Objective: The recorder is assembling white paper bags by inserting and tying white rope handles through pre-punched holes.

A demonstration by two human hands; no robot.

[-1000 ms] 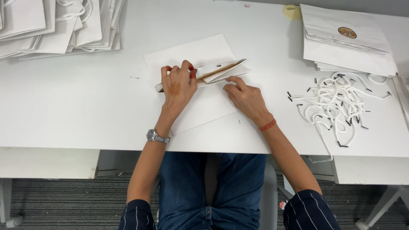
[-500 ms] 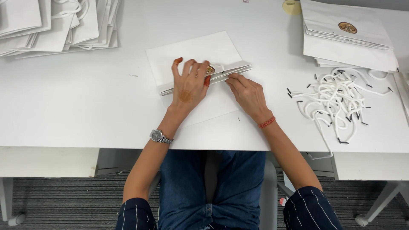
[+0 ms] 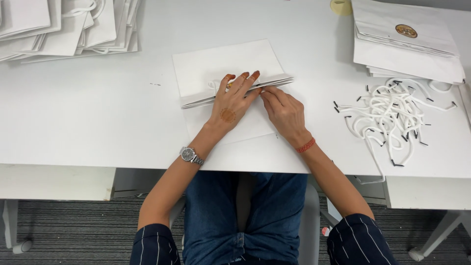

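Both my hands press flat on a folded white paper bag on the table.

Far off to the left of my left hand (image 3: 230, 105) lies a stack of finished bags (image 3: 64, 24). That hand's fingers are spread, flat on the folded white paper bag (image 3: 216, 68), gripping nothing. My right hand (image 3: 284, 110) rests just beside it, fingertips pinching the fold's edge. Well to its right lie loose white cord handles (image 3: 392, 110) and more flat bags (image 3: 407, 44).

A white desk (image 3: 98, 127) is carrying a flat paper bag (image 3: 221, 68) at centre, bag stacks at far left (image 3: 64, 24) and far right (image 3: 402, 39), and loose cords (image 3: 392, 113) lying near the right stack.
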